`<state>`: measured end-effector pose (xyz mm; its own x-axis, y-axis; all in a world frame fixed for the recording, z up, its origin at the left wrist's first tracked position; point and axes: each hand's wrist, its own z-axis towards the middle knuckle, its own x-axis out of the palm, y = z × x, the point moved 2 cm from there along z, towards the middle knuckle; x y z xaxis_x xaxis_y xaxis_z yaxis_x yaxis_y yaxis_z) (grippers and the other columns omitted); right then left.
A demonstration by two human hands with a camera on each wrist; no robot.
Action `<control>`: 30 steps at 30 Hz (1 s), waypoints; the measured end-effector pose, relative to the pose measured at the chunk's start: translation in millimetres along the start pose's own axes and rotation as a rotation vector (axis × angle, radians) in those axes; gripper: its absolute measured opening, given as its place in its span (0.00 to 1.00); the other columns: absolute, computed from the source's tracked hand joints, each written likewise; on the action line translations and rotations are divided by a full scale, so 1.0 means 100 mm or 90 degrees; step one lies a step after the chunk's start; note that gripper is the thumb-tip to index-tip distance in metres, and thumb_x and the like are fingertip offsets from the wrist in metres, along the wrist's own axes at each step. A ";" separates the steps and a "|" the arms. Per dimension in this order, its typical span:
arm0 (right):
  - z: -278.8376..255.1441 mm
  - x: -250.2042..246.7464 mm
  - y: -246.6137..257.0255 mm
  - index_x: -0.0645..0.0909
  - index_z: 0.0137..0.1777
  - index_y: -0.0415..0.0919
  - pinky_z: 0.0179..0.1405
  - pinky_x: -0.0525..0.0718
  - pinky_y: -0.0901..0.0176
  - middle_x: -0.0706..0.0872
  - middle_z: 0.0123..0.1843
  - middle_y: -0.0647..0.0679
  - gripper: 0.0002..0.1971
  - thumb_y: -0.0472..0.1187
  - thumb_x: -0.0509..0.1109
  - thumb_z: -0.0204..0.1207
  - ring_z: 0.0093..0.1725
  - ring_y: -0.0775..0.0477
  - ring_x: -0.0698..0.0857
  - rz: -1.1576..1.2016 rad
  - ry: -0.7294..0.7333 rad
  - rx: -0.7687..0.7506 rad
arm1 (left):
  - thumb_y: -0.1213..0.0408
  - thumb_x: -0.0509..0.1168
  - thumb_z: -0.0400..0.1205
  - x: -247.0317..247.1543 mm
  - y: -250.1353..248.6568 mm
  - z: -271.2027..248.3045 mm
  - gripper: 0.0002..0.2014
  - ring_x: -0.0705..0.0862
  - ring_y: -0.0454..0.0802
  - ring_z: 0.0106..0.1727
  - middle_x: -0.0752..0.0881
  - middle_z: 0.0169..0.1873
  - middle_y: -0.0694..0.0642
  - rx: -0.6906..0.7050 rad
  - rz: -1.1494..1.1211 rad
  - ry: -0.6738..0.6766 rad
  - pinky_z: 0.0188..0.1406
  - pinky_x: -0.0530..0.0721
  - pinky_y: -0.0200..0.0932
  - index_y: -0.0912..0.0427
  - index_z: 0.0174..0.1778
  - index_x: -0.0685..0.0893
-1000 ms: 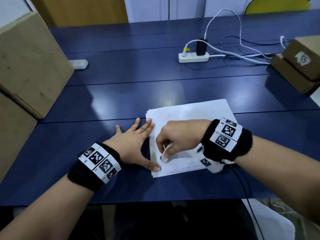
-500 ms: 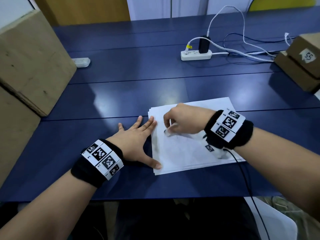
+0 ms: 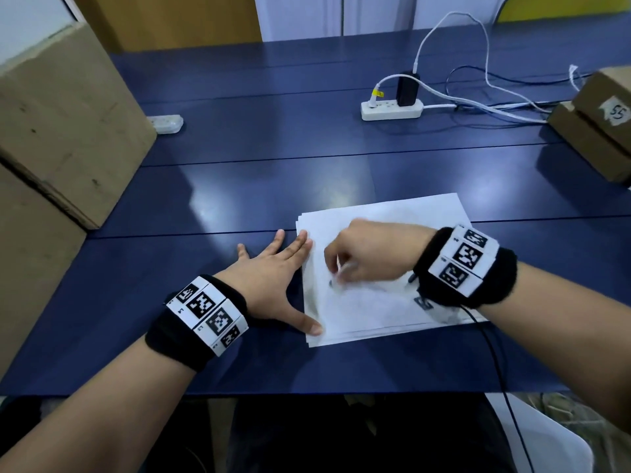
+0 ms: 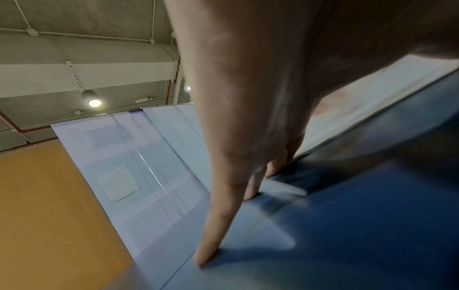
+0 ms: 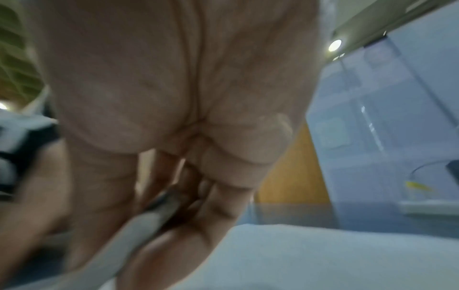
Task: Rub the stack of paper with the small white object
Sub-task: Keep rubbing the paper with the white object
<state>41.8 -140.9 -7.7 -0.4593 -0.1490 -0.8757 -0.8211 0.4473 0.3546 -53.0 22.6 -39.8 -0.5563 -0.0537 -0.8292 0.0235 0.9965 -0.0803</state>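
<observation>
A stack of white paper lies on the blue table in front of me. My right hand is over its left half, fingers curled round a small white object whose lower end touches the top sheet. In the blurred right wrist view the white object runs between the fingers, above the paper. My left hand lies flat beside the stack, fingers spread. Its thumb and index fingertip rest on the stack's left edge. The left wrist view shows straight fingers pressing the table, with the paper behind them.
A large cardboard box stands at the left. Smaller stacked boxes sit at the far right. A white power strip with a black plug and white cables lies at the back, and a small white device at the back left.
My right hand with the white object went from the stack's near part up toward its far edge, then came back down to the middle left. The left hand has stayed in place.
</observation>
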 end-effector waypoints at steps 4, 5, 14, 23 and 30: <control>-0.03 0.11 0.15 0.87 0.51 0.50 0.44 0.80 0.57 0.84 0.39 0.55 0.11 0.54 0.77 0.73 0.43 0.52 0.82 -0.002 0.072 -0.030 | 0.16 0.65 0.53 0.00 -0.01 0.01 0.74 0.26 0.47 0.83 0.27 0.81 0.36 -0.002 -0.003 0.003 0.73 0.46 0.85 0.45 0.84 0.29; 0.04 0.04 0.08 0.87 0.51 0.49 0.43 0.78 0.57 0.82 0.37 0.56 0.11 0.53 0.77 0.73 0.43 0.50 0.81 -0.025 0.014 -0.008 | 0.16 0.65 0.53 0.00 0.00 0.01 0.74 0.26 0.47 0.83 0.27 0.81 0.36 -0.001 -0.002 0.002 0.73 0.46 0.86 0.45 0.84 0.29; -0.08 0.12 0.09 0.88 0.50 0.49 0.40 0.79 0.64 0.86 0.37 0.56 0.12 0.54 0.78 0.73 0.39 0.57 0.82 0.016 0.088 -0.041 | 0.16 0.65 0.54 0.01 0.00 0.01 0.74 0.26 0.48 0.83 0.26 0.81 0.35 -0.002 -0.004 0.006 0.73 0.45 0.86 0.46 0.84 0.29; -0.04 0.01 -0.04 0.87 0.48 0.48 0.43 0.83 0.57 0.87 0.38 0.55 0.11 0.53 0.78 0.72 0.42 0.51 0.85 0.023 0.033 -0.008 | 0.17 0.66 0.54 -0.01 -0.01 0.00 0.74 0.26 0.48 0.83 0.27 0.81 0.36 -0.004 -0.001 0.006 0.73 0.45 0.86 0.46 0.84 0.29; 0.12 -0.10 -0.19 0.87 0.48 0.50 0.44 0.80 0.56 0.81 0.37 0.60 0.12 0.56 0.78 0.72 0.45 0.49 0.84 -0.003 -0.064 0.051 | 0.17 0.65 0.55 0.00 -0.01 0.00 0.73 0.26 0.48 0.83 0.27 0.81 0.37 -0.003 -0.001 0.008 0.73 0.46 0.86 0.46 0.84 0.29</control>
<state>65.9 -137.1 -9.0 -0.4162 -0.0630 -0.9071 -0.7915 0.5162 0.3273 -53.1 21.5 -39.3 -0.5670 -0.0546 -0.8219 0.0185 0.9967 -0.0790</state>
